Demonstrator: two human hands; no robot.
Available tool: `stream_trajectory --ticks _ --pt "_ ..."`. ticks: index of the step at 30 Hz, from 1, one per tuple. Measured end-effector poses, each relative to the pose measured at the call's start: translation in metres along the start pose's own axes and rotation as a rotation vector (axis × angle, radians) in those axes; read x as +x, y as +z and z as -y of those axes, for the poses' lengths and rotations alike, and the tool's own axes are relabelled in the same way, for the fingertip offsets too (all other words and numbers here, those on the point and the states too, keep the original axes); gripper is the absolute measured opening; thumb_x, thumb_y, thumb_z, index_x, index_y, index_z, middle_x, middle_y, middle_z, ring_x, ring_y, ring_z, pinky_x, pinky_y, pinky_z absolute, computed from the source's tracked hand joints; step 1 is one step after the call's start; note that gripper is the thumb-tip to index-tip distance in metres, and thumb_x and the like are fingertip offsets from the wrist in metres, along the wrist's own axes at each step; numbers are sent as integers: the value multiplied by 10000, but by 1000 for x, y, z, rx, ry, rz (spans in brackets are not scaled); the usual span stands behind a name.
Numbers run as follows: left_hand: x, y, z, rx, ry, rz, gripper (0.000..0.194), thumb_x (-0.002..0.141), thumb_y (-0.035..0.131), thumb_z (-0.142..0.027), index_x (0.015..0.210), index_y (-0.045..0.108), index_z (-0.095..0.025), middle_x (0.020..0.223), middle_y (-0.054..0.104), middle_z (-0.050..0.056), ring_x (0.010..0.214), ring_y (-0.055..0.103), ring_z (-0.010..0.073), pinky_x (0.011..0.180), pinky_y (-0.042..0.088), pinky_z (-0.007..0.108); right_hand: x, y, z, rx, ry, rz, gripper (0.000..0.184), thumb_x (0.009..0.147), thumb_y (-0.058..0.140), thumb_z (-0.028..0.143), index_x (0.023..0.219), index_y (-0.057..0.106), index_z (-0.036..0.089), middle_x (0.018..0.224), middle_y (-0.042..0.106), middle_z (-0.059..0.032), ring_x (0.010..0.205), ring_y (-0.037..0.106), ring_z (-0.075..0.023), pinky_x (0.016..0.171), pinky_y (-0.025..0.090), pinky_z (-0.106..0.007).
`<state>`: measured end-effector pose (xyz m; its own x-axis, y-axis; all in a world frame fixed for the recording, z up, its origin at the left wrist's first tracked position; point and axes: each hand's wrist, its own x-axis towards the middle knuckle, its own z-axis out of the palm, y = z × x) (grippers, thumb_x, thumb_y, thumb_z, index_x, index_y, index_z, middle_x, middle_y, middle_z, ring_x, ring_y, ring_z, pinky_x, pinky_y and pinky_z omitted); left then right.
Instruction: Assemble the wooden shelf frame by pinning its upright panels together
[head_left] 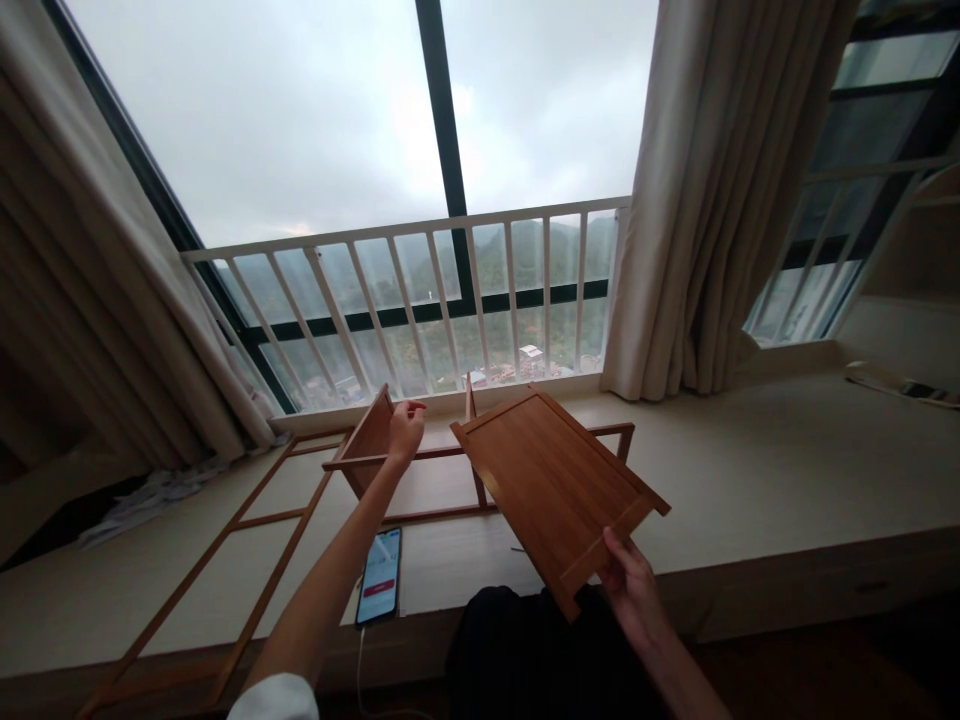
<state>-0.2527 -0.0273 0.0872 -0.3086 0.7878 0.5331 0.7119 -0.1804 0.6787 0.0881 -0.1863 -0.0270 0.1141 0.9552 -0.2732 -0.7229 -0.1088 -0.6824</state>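
My right hand (628, 585) grips the near corner of a flat brown wooden shelf board (551, 485), which tilts up over the window ledge. My left hand (406, 430) reaches forward with its fingers curled on the top edge of a second wooden panel (365, 440), which stands slanted in a thin wooden frame (247, 520) lying on the ledge. The frame's rails run under both boards toward the window.
A phone (380, 576) with a lit screen lies on the pale window ledge (787, 470), with a cable hanging off the edge. A white railing (450, 300) guards the big window. Curtains (712, 200) hang on both sides. Crumpled paper (150, 495) lies at the left.
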Motion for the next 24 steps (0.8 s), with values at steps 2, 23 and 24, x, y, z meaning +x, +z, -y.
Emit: stream_trajectory --ticks 2,23,24 --pt "-9 -4 -14 88 181 39 239 771 345 -243 851 542 -135 855 561 69 804 531 153 740 421 288 8 13 -6 6 9 51 334 593 683 267 897 553 216 881 627 49 782 589 -113 636 503 -200" --pt "-46 22 -24 335 501 513 331 810 344 -331 973 592 -183 1030 582 41 980 499 157 898 351 277 44 92 -44 53 12 128 330 596 680 290 879 547 184 851 622 -10 751 584 -137 646 507 -253" --pt "-46 22 -21 330 494 514 336 807 350 -340 984 589 -184 1043 577 41 988 496 158 903 348 281 44 94 -46 50 16 127 331 598 678 291 882 545 186 851 622 -9 749 584 -136 640 508 -249"
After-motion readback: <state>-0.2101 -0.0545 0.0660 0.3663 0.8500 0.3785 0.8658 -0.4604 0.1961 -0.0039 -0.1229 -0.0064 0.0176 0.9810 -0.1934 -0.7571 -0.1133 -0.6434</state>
